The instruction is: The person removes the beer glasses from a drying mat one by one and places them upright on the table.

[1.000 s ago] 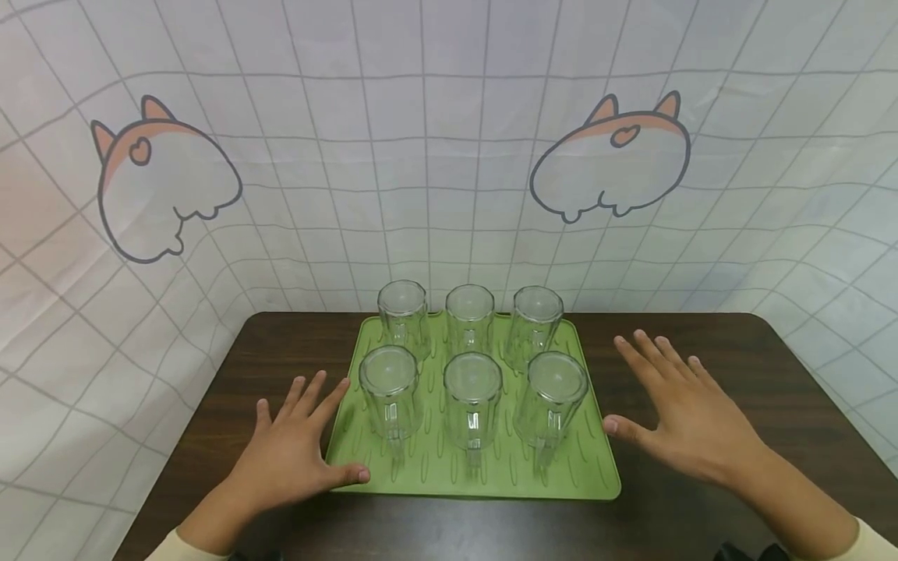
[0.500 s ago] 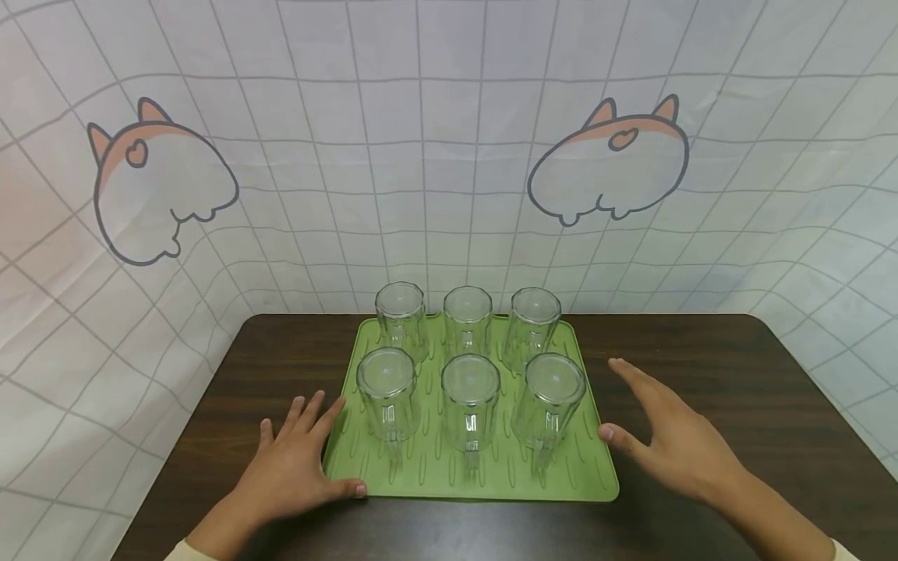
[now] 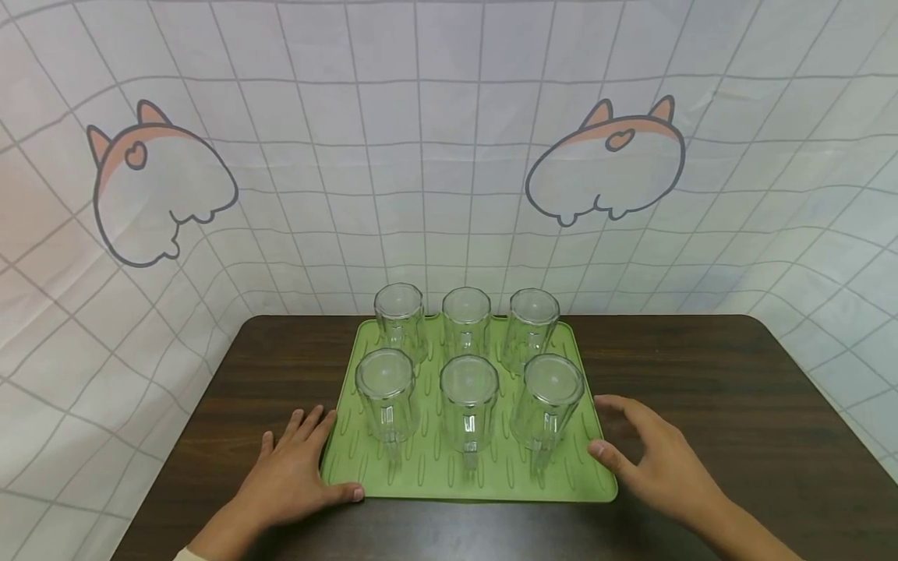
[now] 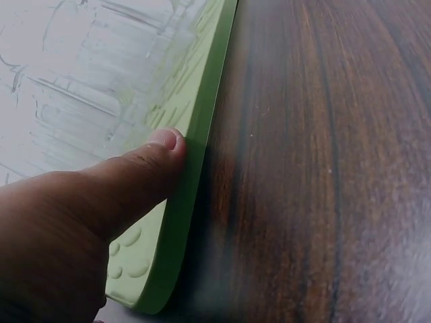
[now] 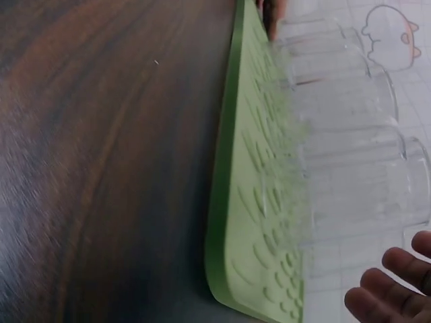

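A green drying mat (image 3: 449, 483) lies on the dark table, its front edge toward me. Clear glass mugs stand upside down on it in two rows; the front middle mug (image 3: 469, 413) and its neighbours have their handles toward me. My left hand (image 3: 284, 477) is at the mat's front left corner, fingers along the left side. In the left wrist view its thumb (image 4: 151, 158) touches the front rim. Beside the right edge is my right hand (image 3: 666, 467), thumb at the rim and fingers apart from the mugs. Neither hand grips anything. The right fingertips (image 5: 377, 296) show partly in the right wrist view.
The dark wooden table (image 3: 730, 389) extends on both sides of the mat. Behind it hangs a white grid-patterned cloth (image 3: 449, 187) with cartoon animal prints, which also runs down the left and right sides.
My right hand has moved down and toward the mat's right edge, its fingers drawing closer together. My left hand has lowered slightly at the left corner. The mugs stay put.
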Demonstrator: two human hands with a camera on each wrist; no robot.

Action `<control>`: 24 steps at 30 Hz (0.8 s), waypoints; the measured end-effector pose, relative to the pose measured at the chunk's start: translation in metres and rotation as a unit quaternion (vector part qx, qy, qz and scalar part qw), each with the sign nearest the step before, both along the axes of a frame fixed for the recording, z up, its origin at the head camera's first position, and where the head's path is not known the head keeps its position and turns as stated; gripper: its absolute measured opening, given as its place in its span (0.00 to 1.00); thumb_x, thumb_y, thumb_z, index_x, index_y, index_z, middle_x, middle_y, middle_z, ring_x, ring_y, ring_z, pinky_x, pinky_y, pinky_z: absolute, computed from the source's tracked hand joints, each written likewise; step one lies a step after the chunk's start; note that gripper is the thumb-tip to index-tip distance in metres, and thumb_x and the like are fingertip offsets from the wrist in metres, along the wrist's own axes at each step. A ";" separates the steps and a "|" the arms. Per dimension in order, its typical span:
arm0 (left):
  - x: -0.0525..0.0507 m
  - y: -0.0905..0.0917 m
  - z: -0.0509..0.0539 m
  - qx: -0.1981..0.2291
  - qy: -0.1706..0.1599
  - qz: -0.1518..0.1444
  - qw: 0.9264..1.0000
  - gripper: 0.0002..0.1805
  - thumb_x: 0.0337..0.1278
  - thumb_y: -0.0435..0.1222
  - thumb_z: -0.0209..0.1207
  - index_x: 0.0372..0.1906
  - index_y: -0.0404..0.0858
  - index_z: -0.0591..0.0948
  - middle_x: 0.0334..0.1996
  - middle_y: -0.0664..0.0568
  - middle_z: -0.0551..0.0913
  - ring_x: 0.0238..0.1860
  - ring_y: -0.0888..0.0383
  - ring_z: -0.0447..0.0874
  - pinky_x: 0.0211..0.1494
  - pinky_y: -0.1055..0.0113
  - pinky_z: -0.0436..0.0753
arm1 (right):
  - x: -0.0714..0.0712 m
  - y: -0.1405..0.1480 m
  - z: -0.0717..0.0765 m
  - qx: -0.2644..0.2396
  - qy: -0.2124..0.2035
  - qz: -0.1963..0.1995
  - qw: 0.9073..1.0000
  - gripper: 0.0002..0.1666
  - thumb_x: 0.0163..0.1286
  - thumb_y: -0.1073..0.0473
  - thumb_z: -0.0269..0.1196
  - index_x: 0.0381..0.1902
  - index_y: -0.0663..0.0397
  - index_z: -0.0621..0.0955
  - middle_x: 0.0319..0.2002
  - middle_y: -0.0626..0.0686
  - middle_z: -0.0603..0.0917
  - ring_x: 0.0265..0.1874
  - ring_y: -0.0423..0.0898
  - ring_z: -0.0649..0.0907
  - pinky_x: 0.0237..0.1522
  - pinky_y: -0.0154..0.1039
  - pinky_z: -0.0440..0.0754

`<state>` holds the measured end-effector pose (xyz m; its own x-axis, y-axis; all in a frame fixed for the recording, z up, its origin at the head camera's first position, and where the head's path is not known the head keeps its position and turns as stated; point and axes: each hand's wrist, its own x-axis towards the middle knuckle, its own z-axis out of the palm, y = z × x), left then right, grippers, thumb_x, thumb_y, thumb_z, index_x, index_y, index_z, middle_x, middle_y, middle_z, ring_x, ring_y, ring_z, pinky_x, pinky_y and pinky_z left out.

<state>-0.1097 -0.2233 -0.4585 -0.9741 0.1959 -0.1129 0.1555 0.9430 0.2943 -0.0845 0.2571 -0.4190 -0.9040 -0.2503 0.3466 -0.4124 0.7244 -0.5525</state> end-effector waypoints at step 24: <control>-0.002 0.000 -0.002 -0.005 0.011 -0.002 1.000 0.73 0.29 0.82 0.62 0.77 0.36 0.65 0.75 0.35 0.64 0.74 0.29 0.56 0.63 0.20 0.53 | 0.003 -0.036 -0.022 -0.144 -0.030 0.130 0.980 0.19 0.66 0.64 0.73 0.53 0.56 0.81 0.44 0.48 0.86 0.40 0.42 0.86 0.37 0.37 0.86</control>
